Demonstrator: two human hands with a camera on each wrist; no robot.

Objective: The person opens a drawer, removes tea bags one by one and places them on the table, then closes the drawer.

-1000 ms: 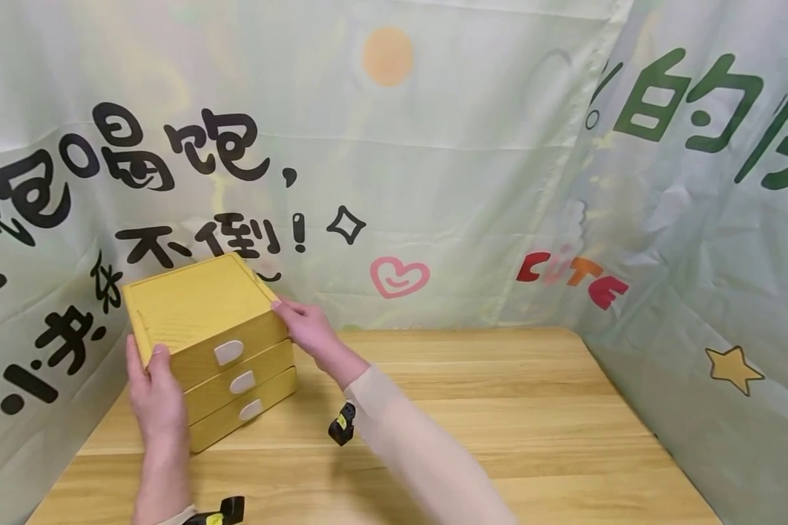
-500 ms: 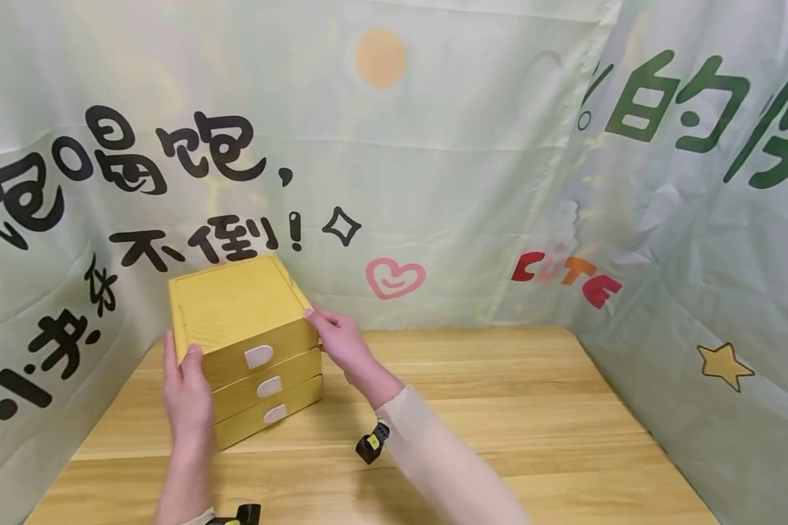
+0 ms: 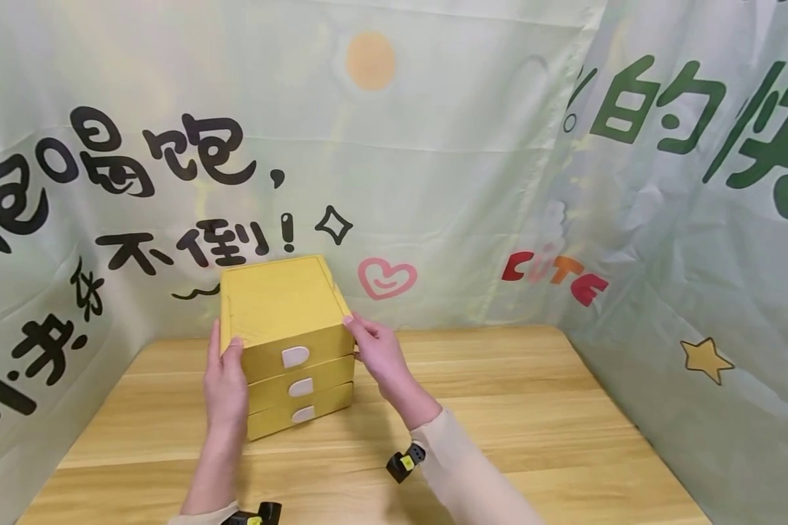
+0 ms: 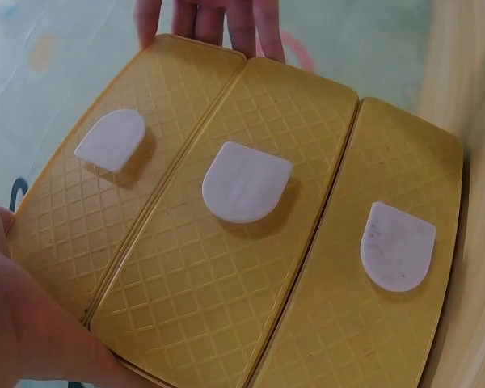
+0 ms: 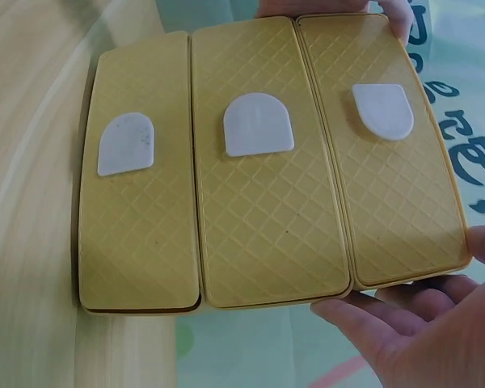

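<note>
A yellow three-drawer storage box (image 3: 285,302) stands upright at the left-middle of the table, its front turned slightly to the right. White rounded tabs (image 4: 246,182) mark the drawer fronts, which carry a diamond pattern and are all closed. My left hand (image 3: 226,386) grips the box's left side, thumb on the top edge and fingers along the wall. On the opposite side my right hand (image 3: 383,357) holds the upper right edge, thumb at the top corner. In the right wrist view, the right hand's fingers (image 5: 372,323) reach behind the side wall.
The box is on a wood-grain table (image 3: 498,415). Behind it hangs a pale printed cloth (image 3: 433,182) with black lettering and a pink heart. More cloth (image 3: 708,277) borders the right side, showing green characters and a yellow star.
Both hands have moved the box rightward across the table, from the left side toward the middle. Its front has turned a little to face me more. The grip stays the same.
</note>
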